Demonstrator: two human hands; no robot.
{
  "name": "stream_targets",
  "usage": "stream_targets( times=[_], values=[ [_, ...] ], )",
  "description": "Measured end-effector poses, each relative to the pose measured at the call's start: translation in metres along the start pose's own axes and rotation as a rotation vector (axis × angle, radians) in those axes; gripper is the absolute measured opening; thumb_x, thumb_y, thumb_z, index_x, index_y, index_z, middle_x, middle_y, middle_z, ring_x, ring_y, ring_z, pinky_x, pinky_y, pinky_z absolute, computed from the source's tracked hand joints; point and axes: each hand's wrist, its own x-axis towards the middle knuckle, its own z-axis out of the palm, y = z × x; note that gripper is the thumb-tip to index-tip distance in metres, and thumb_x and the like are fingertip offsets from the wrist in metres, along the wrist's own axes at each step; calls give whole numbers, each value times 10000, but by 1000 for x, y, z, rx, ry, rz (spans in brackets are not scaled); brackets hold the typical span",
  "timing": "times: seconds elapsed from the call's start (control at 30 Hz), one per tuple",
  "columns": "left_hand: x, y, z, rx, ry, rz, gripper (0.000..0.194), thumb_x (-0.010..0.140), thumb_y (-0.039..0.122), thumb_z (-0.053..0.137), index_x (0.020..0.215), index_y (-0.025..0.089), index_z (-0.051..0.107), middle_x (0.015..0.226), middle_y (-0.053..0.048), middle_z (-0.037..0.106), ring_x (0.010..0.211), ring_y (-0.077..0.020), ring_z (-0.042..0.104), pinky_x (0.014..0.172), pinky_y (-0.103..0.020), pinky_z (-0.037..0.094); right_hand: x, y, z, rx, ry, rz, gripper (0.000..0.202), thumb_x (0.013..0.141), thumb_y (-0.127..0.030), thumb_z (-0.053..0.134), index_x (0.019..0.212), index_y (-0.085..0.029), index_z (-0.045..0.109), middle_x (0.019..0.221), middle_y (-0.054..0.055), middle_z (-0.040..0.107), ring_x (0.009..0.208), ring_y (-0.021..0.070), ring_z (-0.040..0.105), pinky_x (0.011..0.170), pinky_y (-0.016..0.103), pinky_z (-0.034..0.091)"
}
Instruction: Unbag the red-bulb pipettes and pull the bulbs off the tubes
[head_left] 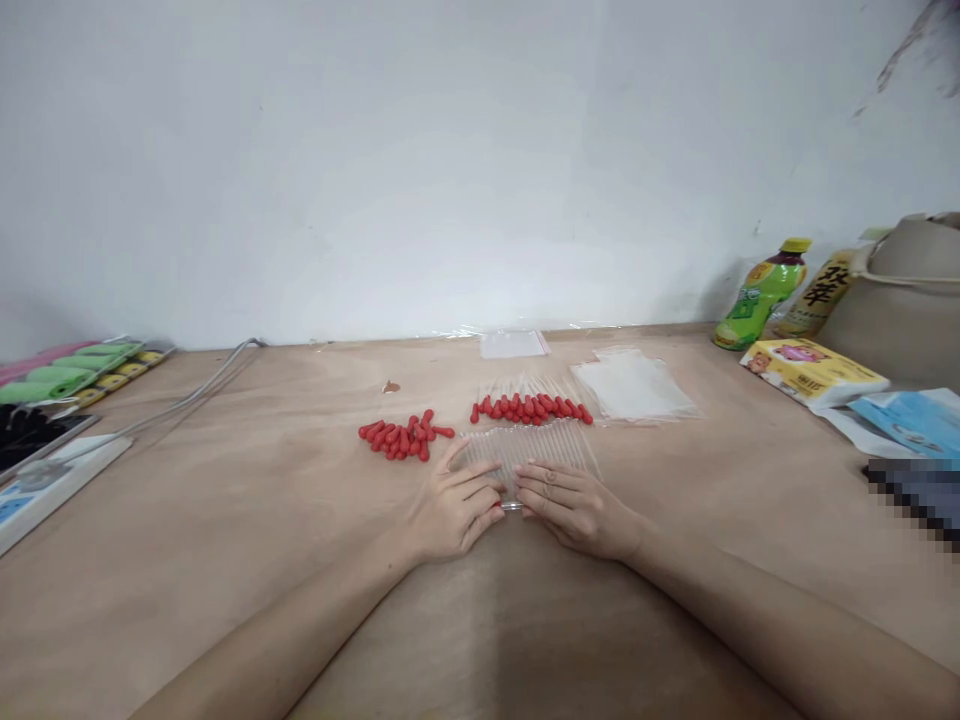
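Observation:
Just in front of me, my left hand (pixel 461 505) pinches a red rubber bulb (pixel 497 504), mostly hidden by the fingers. Facing it, my right hand (pixel 577 508) grips a thin clear tube (pixel 512 507) that lies in line with the bulb. Whether the tube sits inside the bulb is hidden. Beneath and beyond my fingers lies a row of clear tubes (pixel 551 447), side by side. Behind them is a row of droppers (pixel 529 407), clear tubes with red bulbs on their near ends. Loose red bulbs (pixel 405 438) form a pile to the left.
Clear plastic bags (pixel 634 385) are stacked right of the droppers, and another bag (pixel 514 344) lies by the wall. Bottles (pixel 761 295), a yellow tissue pack (pixel 814 372) and a phone (pixel 919 490) are at right. A power strip (pixel 67 480) with a grey cable (pixel 191 398) is at left.

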Motion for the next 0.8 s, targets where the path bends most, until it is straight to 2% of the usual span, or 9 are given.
stream_targets(
  times=[0.2, 0.4, 0.53, 0.6, 0.7, 0.8],
  values=[
    [-1, 0, -1, -5, -24, -2, 159, 849, 190, 430, 813, 180, 585, 873, -2, 693, 1031, -178, 567, 1077, -453, 153, -1, 0, -7, -25, 0, -35, 231, 828, -125, 503, 1042, -91, 583, 1047, 105, 642, 1118, 171, 505, 975, 341, 437],
    [-4, 1, 0, 2, -28, 18, 137, 850, 200, 436, 833, 180, 571, 908, -5, 682, 1072, -178, 532, 1071, -432, 159, -2, -1, -10, -15, -16, -53, 247, 843, -110, 459, 1063, -116, 571, 1067, 82, 635, 1142, 163, 483, 989, 359, 418],
    [-9, -2, -3, 25, 17, 14, 134, 840, 179, 437, 822, 180, 570, 876, -4, 672, 1000, -186, 538, 1010, -431, 253, -7, 6, -13, -11, -6, -58, 253, 828, -99, 474, 1061, -116, 571, 1057, 76, 640, 1135, 172, 489, 977, 362, 405],
    [-13, -8, -9, 63, 53, -63, 156, 841, 175, 425, 799, 175, 575, 847, -19, 655, 903, -184, 541, 906, -404, 347, -11, 13, -15, -63, 71, 53, 215, 819, -120, 499, 1008, -143, 599, 989, 58, 663, 1054, 165, 547, 933, 344, 410],
    [-15, -26, -25, 126, 136, -301, 182, 851, 225, 429, 809, 172, 599, 825, -48, 604, 789, -170, 517, 747, -334, 409, -14, 25, -18, -248, 186, 418, 138, 810, -197, 532, 879, -202, 651, 779, 12, 672, 785, 132, 606, 794, 303, 391],
    [-11, -55, -46, 106, 182, -563, 232, 857, 283, 413, 865, 185, 623, 824, -47, 543, 795, -159, 519, 715, -287, 427, -16, 34, -19, -421, 130, 746, 173, 805, -268, 515, 847, -216, 674, 644, 7, 620, 672, 138, 559, 700, 296, 324]
  ],
)
